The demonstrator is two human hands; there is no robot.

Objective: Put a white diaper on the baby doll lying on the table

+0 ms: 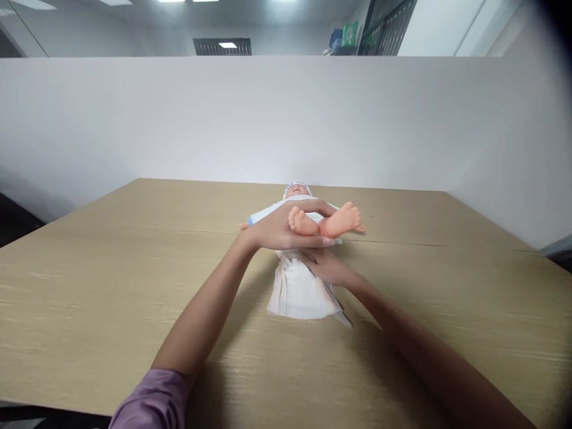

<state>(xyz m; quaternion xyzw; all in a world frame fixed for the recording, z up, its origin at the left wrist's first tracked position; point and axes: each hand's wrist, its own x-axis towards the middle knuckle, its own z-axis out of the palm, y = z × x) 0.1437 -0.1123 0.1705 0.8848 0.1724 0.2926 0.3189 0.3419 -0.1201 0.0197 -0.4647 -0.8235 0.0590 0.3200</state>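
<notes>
A baby doll [342,220] lies on its back, its head in a white printed cap at the far end and its bare feet raised toward me. My left hand [279,226] is closed around its legs just behind the feet, thumb and fingers on either side. Below the raised legs a white cloth diaper [299,298] is spread, its loose end toward me. Lower down, my right hand [328,265] lies against the diaper's right side under the doll, fingers stretched to the left; their tips are partly hidden. The doll wears a white top with blue cuffs.
The doll rests on a wide wooden table [134,268] with a seam running across it. A white partition [223,119] stands along the back, with white side walls left and right. Beyond it, a green package [350,34] sits high up.
</notes>
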